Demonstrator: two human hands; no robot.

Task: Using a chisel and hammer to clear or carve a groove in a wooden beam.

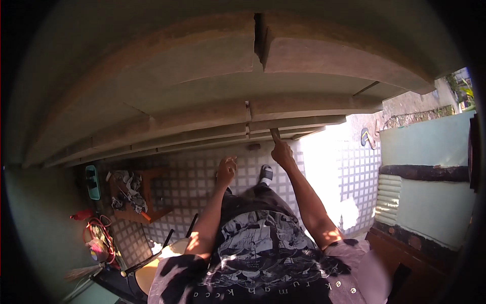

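Observation:
My right hand (282, 152) reaches up to the lower ledges of the wall in front of me. Its fingers are closed around a small flat brownish tool (275, 134), whose upper end meets the underside of a ledge (298, 123). Whether that is a scraper or a brush, I cannot make out. Lower and to the left, my left hand (227, 171) hangs in the air before the wall, fingers loosely bent and apart, with nothing visible in them.
Stepped concrete ledges (202, 61) with a vertical gap curve overhead. On the tiled floor (187, 177) stands a low wooden table (157, 177) with crumpled cloth (129, 187). A green tray (92, 182) lies beyond it. Sandals (368, 138) rest at right, near a low green wall (430, 147).

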